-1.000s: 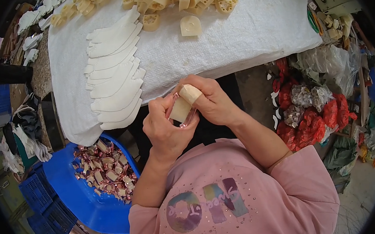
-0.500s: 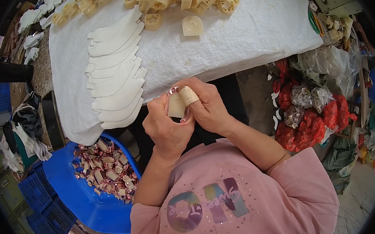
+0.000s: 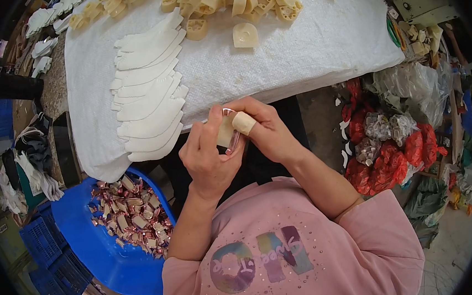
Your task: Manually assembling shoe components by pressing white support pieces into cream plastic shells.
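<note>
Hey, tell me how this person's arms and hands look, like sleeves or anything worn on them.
The pink T-shirt has loose short sleeves that leave both forearms bare. The left hand is ungloved. The right hand is ungloved too, but a cream-coloured wrap, like tape, goes around its thumb. No watch or bracelet shows.

Since the earlier pictures, the index finger (image 3: 211, 129) of the person's bare left grip (image 3: 208, 163) has straightened toward one o'clock, hiding the nine-o'clock edge of a small, beige-faced piece with shiny pink metallic rim (image 3: 224, 135). The right grip (image 3: 268, 133), its thumb wrapped in beige tape (image 3: 243, 123), has shifted slightly toward three o'clock.
</note>
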`<state>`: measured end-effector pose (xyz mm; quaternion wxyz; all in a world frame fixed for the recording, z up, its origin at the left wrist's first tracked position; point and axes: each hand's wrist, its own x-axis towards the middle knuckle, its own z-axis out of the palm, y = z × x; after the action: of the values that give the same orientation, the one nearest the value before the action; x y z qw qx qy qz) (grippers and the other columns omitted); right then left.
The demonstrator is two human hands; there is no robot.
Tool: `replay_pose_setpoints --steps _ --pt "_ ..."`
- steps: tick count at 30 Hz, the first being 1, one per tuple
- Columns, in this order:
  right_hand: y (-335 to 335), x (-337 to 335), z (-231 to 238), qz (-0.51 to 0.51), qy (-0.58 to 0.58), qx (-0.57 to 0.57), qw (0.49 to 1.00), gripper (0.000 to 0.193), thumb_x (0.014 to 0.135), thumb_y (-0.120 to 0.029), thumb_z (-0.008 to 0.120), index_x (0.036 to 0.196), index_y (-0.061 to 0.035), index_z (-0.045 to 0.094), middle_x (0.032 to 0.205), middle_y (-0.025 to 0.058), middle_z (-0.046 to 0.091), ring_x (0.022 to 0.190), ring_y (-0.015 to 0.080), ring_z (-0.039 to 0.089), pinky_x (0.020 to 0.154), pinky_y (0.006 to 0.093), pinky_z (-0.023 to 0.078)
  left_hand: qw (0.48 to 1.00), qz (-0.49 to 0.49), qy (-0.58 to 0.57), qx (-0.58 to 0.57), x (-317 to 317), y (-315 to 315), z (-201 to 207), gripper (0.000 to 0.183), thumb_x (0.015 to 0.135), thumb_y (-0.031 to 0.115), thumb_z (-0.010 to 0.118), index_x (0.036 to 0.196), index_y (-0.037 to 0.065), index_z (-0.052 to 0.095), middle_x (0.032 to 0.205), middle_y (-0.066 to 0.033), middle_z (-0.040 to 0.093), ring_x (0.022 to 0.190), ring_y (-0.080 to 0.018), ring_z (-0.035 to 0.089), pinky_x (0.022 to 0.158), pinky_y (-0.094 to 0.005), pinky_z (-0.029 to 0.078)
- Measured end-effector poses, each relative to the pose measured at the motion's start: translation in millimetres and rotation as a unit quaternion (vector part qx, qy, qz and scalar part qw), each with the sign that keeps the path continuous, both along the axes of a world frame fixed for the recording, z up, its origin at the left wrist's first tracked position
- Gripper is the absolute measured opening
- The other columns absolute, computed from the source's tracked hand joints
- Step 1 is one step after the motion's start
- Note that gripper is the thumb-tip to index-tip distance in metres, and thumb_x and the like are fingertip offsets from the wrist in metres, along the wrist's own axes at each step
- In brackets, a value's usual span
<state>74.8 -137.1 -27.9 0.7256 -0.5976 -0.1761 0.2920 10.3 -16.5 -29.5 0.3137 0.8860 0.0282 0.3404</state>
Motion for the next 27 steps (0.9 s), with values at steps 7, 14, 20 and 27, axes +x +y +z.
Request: replay_pose_setpoints --steps 7,14,20,27 --pt "1.1 -5.7 4.8 -0.031 -0.073 -0.015 0.997 0.021 0.092 -0.013 0.050 0.108 -0.0008 0.058 0.093 0.0060 0.060 0.081 0.0121 0.057 0.073 0.0254 0.047 0.991 -0.021 -0.004 -0.128 -2.6 -5.7 -0.5 0.044 0.075 0.008 0.071 0.114 -0.001 0.051 0.075 -0.0070 0.058 0.061 -0.0153 0.056 0.052 -0.0276 0.046" --pt "-10.0 -5.7 18.8 0.068 -0.038 0.084 0.993 0.028 0.093 -0.013 0.050 0.120 -0.0030 0.049 0.101 0.0074 0.057 0.071 0.0160 0.064 0.058 0.0241 0.052 0.761 -0.206 0.155 -0.596 -18.0 -9.8 13.6 0.055 0.096 0.042 0.039 0.133 0.003 0.030 0.070 -0.0043 0.052 0.055 -0.0084 0.049 0.044 -0.0170 0.034" --pt "-12.1 -0.4 16.7 -0.045 0.127 0.096 0.986 0.020 0.089 -0.016 0.051 0.099 -0.0010 0.059 0.076 0.0041 0.061 0.058 0.0062 0.054 0.047 0.0196 0.041 0.889 -0.193 0.056 -0.412 -32.8 -7.5 6.7 0.056 0.090 0.034 0.058 0.131 0.001 0.037 0.095 -0.0120 0.059 0.077 -0.0158 0.058 0.065 -0.0260 0.047" --pt "-18.3 -28.5 23.9 0.034 0.130 0.008 0.991 0.021 0.089 -0.021 0.048 0.089 -0.0035 0.059 0.069 -0.0012 0.055 0.053 0.0037 0.045 0.044 0.0189 0.035 0.963 -0.223 -0.109 -0.102 -36.9 1.6 24.4 0.019 0.077 -0.003 0.067 0.089 0.002 0.053 0.099 -0.0146 0.061 0.097 -0.0348 0.061 0.079 -0.0375 0.051"
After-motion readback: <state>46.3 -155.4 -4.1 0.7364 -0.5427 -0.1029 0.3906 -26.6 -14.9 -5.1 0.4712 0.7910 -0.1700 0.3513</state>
